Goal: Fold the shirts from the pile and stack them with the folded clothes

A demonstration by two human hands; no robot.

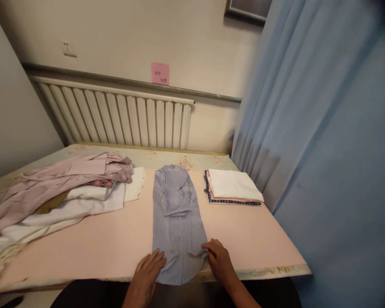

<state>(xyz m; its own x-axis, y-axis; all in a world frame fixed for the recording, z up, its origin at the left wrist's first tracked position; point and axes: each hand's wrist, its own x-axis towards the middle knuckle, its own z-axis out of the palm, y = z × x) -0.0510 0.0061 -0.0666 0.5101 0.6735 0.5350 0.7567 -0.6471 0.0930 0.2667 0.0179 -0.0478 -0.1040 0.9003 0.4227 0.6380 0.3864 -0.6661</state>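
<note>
A blue-grey striped shirt (175, 231) lies lengthwise in front of me, collar at the far end, with its sides folded inward and a sleeve laid across the middle. Its hem reaches the near table edge. My left hand (149, 267) rests with fingers stretched out at the shirt's lower left side. At the lower right side, my right hand (220, 259) pinches the shirt's edge between thumb and fingers, where the cloth is slightly raised and crumpled.
Loose garments, a pink one (80, 169) on top of white ones (93, 205), are heaped at the left. A folded stack with a white cloth (234, 184) on top sits at the right. A blue curtain (295, 107) hangs along the right; a radiator (122, 113) stands behind the table (96, 244).
</note>
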